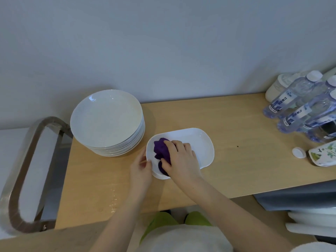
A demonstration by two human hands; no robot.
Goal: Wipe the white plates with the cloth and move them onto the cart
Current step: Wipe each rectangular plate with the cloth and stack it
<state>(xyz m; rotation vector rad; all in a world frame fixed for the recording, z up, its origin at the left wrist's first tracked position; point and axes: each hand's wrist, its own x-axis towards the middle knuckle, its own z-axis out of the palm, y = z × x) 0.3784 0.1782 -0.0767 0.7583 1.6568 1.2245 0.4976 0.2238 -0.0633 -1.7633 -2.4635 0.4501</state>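
A small white plate with rounded corners [198, 142] lies on the light wooden table [227, 170], just beside a tall stack of round white plates [106, 118]. Its edge is pinched by the left hand [141, 170]. A crumpled purple cloth [161, 151] is gripped and pressed onto it by the right hand [180, 159].

Lighting: dim, cool, even. Shadows: soft, beside plate stack [107, 122]. Glare: small highlights on plates. Blur: cart handle [27, 171] smeared. Edges: wide-angle curvature.
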